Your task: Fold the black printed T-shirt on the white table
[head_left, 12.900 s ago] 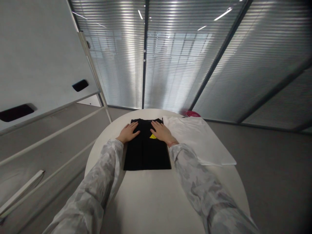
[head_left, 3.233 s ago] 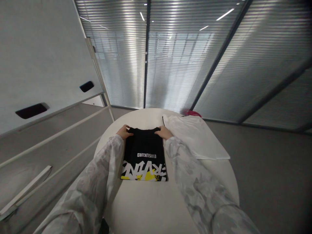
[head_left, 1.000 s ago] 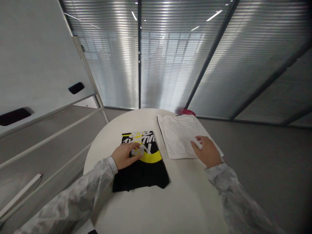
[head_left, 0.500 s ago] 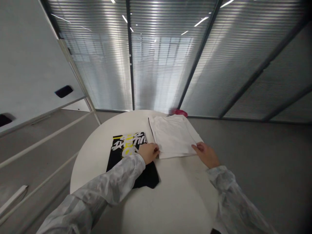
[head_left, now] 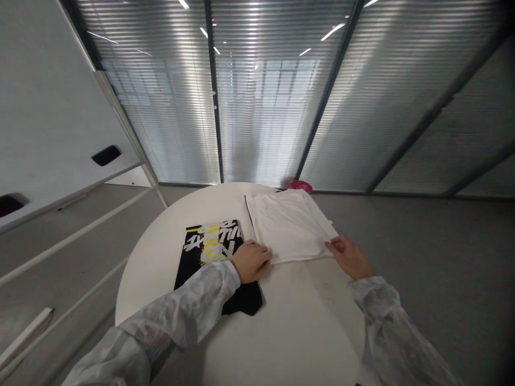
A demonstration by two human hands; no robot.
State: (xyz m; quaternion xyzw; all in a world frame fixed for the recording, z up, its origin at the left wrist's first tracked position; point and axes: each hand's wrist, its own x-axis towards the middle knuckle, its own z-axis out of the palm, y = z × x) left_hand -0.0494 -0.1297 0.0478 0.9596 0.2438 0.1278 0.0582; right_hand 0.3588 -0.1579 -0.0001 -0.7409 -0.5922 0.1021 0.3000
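A folded white cloth garment lies toward the far right of the round table, a dark edge showing along its left side. My left hand is at its near left corner, fingers curled down on the hem; the fingertips are partly hidden. At the near right corner, my right hand pinches the edge of the cloth between thumb and fingers. Partly under my left forearm is a folded black garment with white and yellow lettering. Both my arms wear loose, pale, translucent sleeves.
The white round table carries both garments. Something pink-red sits at its far edge, behind the white cloth. Beyond stands a glass partition with blinds. White metal rails and a pale panel are on the left.
My right hand has shifted slightly right, drawing the cloth's near right corner outward. My left hand has moved a little right and turned, its knuckles now more on top.
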